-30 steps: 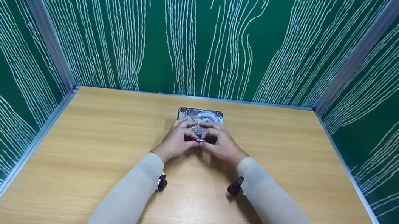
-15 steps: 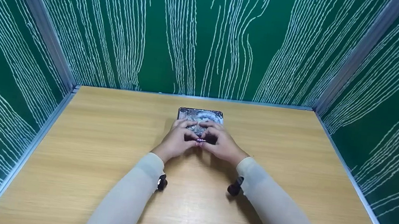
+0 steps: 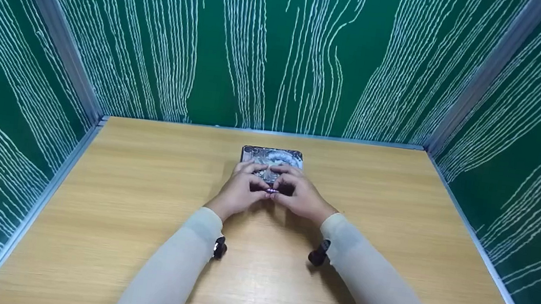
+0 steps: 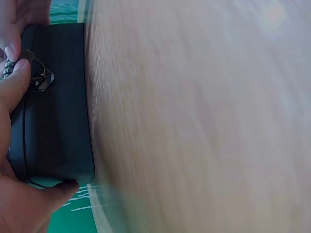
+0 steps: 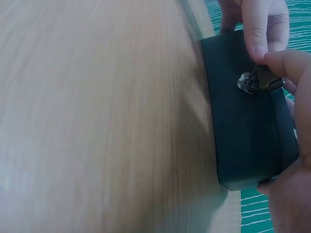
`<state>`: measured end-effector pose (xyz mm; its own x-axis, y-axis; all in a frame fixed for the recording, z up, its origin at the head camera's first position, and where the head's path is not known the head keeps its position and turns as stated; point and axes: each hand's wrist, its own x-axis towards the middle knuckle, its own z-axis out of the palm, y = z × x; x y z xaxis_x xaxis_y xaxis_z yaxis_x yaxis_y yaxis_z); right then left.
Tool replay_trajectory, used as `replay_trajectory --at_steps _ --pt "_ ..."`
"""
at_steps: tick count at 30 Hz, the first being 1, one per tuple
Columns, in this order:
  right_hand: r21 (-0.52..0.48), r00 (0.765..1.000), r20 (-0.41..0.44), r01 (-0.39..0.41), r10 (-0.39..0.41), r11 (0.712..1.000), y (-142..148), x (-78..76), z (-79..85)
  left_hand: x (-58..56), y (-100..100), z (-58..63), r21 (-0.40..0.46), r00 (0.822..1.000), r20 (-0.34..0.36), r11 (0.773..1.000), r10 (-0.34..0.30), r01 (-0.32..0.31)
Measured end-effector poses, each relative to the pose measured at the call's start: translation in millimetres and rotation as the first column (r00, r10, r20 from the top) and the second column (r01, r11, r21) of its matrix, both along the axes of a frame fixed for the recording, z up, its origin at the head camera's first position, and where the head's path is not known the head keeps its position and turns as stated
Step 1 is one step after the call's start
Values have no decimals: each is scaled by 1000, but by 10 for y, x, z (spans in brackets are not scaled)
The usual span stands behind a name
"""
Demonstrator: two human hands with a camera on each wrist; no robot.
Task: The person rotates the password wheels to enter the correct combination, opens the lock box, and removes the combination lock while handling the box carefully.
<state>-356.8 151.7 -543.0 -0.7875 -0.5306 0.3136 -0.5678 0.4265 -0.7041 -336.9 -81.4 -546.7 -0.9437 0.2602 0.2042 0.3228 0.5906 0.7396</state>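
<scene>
A dark box [image 3: 274, 155] with a grey patterned lid stands on the table, its plain dark front [image 4: 60, 111] facing the person. A small brass-toned padlock with number dials [image 5: 267, 80] hangs by its shackle from the metal clasp [image 4: 44, 80] on that front. My left hand [image 3: 239, 189] pinches the padlock's one end between thumb and forefinger. From the other side my right hand [image 3: 302, 197] pinches it the same way. Other fingers of both hands rest on the lid and sides of the box. Fingertips hide part of the dials.
A wooden table [image 3: 255, 274] lies under the box and forearms. Green walls [image 3: 283, 50] with white wavy lines and grey metal frame posts [image 3: 58, 28] enclose it at the back and sides. Dark wrist cameras [image 3: 320, 253] sit on both sleeves.
</scene>
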Motion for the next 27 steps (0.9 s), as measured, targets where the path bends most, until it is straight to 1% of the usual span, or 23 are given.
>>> replay_trajectory --at_steps 5,12,18,27 --pt "14 1000 16 10 -10 1000 -5 7 8 4 -2 3 7 1000 3 1000 -1 1" --pt "48 1000 -22 10 -9 999 -1 8 9 -3 -5 -8 11 1000 9 1000 -3 3" --pt "50 1000 -23 11 -10 999 9 -4 -14 0 -4 -12 -4 1000 1 1000 -7 7" --pt "46 1000 -22 5 -4 999 15 -6 -9 0 -6 -9 6 1000 2 1000 -3 3"
